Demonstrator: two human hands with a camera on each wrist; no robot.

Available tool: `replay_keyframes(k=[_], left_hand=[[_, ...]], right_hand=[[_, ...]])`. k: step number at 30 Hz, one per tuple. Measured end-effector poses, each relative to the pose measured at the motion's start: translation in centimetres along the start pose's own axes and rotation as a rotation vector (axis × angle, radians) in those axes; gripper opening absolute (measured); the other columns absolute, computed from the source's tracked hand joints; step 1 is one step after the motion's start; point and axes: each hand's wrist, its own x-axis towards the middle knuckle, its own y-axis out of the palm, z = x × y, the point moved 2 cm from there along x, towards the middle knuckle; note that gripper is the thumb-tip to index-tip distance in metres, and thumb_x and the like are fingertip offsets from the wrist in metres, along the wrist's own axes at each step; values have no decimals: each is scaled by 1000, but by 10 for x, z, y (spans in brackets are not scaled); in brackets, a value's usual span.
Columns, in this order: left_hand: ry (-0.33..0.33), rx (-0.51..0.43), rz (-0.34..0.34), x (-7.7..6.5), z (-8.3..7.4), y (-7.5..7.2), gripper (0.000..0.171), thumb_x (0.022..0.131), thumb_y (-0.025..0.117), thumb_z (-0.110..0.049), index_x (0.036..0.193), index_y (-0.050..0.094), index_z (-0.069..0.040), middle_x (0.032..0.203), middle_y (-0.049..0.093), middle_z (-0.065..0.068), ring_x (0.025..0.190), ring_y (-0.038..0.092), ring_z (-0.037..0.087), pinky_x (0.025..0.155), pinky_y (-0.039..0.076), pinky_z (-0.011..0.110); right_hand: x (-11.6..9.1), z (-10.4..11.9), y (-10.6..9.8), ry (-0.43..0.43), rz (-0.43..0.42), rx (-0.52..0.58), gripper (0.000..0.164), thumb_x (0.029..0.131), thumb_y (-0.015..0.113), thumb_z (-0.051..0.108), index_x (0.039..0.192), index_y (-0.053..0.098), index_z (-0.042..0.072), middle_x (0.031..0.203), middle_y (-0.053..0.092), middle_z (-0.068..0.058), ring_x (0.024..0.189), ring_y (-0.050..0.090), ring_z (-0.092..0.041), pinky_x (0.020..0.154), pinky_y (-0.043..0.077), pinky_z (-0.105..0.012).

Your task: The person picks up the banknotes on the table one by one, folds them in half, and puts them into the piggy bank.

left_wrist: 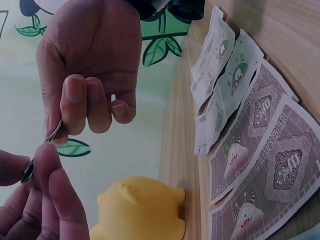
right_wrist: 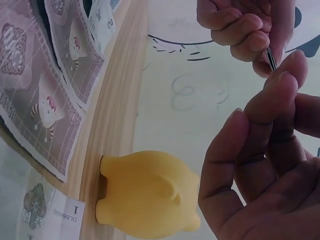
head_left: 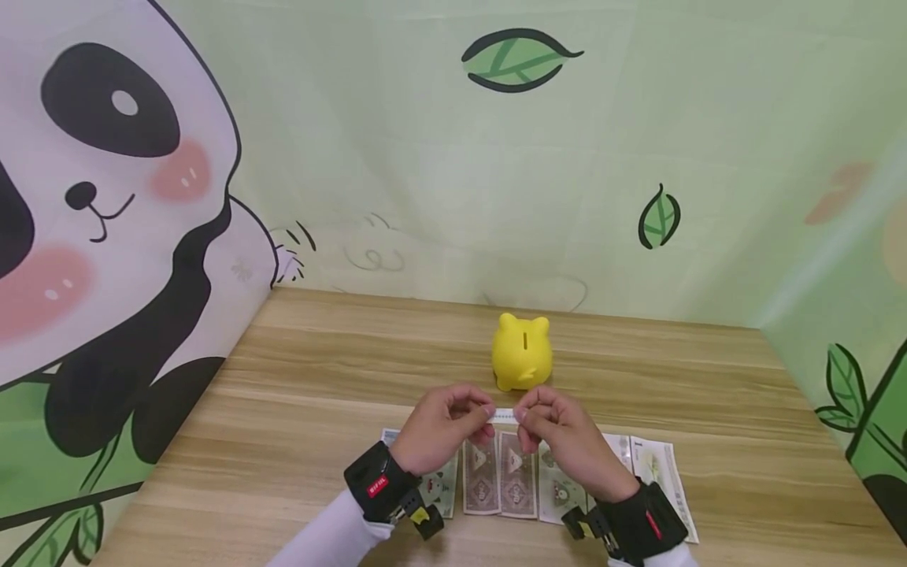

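A narrow, folded play banknote [head_left: 504,416] is stretched between my two hands above the table. My left hand [head_left: 439,425] pinches one end between thumb and fingertips, and my right hand [head_left: 567,437] pinches the other. Seen edge-on in the left wrist view, the folded note [left_wrist: 54,131] is a thin dark strip, mostly hidden by fingers. Just beyond the hands stands a yellow piggy bank [head_left: 522,354], its coin slot facing up and its tail towards me. Below the hands lie purple play banknotes [head_left: 482,480], side by side.
Greenish play banknotes [head_left: 439,490] lie left of the purple ones. More pale notes, one marked 1 [head_left: 655,465], lie to the right, partly covered by the right arm. The wooden table [head_left: 319,346] meets a printed panda cloth [head_left: 397,157] at the back and sides.
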Motion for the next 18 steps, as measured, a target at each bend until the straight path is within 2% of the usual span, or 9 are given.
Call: replay_keyframes(k=[7, 14, 18], left_hand=[[3, -15, -21, 1, -1, -2, 19, 101, 67, -15, 110, 70, 1, 92, 76, 14, 78, 74, 18, 76, 64, 37], [15, -17, -34, 1, -2, -2, 15, 101, 66, -11, 105, 69, 3, 91, 76, 16, 77, 74, 16, 73, 64, 30], [17, -16, -41, 0, -2, -2, 13, 100, 66, -9, 103, 69, 3, 90, 76, 15, 77, 74, 19, 74, 65, 36]], right_hand=[[1, 1, -1, 15, -16, -1, 19, 109, 49, 13, 107, 56, -5, 73, 62, -2, 71, 59, -12, 71, 53, -26], [1, -1, 0, 24, -30, 33, 18, 108, 49, 12, 108, 57, -5, 72, 63, -1, 70, 60, -12, 70, 53, -26], [2, -1, 2, 43, -31, 16, 20, 106, 56, 16, 111, 59, -3, 75, 66, -1, 72, 63, -14, 72, 55, -27]])
